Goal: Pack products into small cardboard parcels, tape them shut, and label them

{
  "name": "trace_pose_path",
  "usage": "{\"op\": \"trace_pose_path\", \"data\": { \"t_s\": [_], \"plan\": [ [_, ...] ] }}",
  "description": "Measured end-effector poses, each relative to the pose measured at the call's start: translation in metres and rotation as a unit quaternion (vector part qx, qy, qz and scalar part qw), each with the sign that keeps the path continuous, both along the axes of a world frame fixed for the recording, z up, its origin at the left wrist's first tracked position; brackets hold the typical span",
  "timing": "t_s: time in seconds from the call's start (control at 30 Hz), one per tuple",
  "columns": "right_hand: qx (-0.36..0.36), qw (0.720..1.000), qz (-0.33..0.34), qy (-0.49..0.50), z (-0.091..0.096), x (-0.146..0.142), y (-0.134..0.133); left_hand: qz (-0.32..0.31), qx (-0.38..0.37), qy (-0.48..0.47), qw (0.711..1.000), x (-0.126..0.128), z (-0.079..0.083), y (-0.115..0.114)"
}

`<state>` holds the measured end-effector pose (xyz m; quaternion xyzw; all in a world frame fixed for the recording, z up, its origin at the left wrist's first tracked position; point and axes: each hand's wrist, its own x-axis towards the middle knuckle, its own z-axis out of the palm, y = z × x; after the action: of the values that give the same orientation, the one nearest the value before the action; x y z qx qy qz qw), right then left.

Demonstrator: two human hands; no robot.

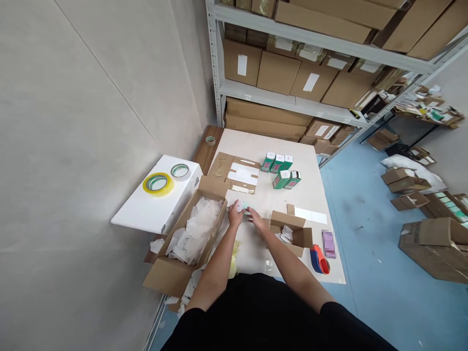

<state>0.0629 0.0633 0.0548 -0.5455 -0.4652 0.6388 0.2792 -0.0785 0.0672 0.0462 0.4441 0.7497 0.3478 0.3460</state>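
Note:
Both my hands meet over the white table [270, 146]. My left hand [235, 214] is closed around a small pale item [242, 205] that I cannot make out clearly. My right hand [258, 220] touches the same item from the right, fingers curled. A small open cardboard box [288, 234] sits just right of my right hand. A large open carton [190, 239] full of white plastic wrappers stands left of my left hand. Several green and white product boxes [281, 170] stand farther back on the table.
A flattened cardboard sheet [237, 173] lies behind my hands. A tape dispenser [319, 259] rests at the table's near right corner. Two tape rolls [158, 183] sit on a white box at left. Shelves of cartons [292, 73] rise behind; boxes [431, 243] litter the blue floor.

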Motion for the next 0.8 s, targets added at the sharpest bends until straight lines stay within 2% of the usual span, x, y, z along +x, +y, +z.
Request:
{"op": "trace_pose_path", "data": {
  "t_s": [0.13, 0.23, 0.33, 0.4, 0.47, 0.57, 0.7, 0.8],
  "plan": [
    [0.033, 0.995, 0.031, -0.090, -0.008, 0.019, -0.002, 0.027, 0.045, -0.025, 0.998, -0.004, 0.008, -0.018],
    [0.084, 0.985, 0.006, -0.148, -0.006, 0.038, -0.007, 0.060, 0.096, -0.067, 0.991, -0.002, 0.019, -0.035],
    [0.101, 0.982, -0.035, -0.154, 0.007, 0.062, -0.015, 0.077, 0.125, -0.099, 0.984, 0.002, 0.035, -0.046],
    [0.117, 0.981, -0.061, -0.143, 0.020, 0.083, -0.024, 0.044, 0.128, -0.125, 0.983, 0.010, 0.047, -0.047],
    [0.141, 0.975, -0.094, -0.147, 0.032, 0.110, -0.038, -0.018, 0.121, -0.135, 0.983, 0.025, 0.056, -0.045],
    [0.129, 0.964, -0.146, -0.181, 0.042, 0.157, -0.063, -0.115, 0.107, -0.075, 0.985, 0.061, 0.063, -0.042],
    [0.128, 0.942, -0.206, -0.233, 0.041, 0.216, -0.090, -0.200, 0.067, -0.043, 0.977, 0.118, 0.057, -0.049],
    [0.151, 0.941, -0.187, -0.237, 0.036, 0.245, -0.097, -0.224, 0.023, -0.035, 0.974, 0.147, 0.045, -0.061]
  ]
}}
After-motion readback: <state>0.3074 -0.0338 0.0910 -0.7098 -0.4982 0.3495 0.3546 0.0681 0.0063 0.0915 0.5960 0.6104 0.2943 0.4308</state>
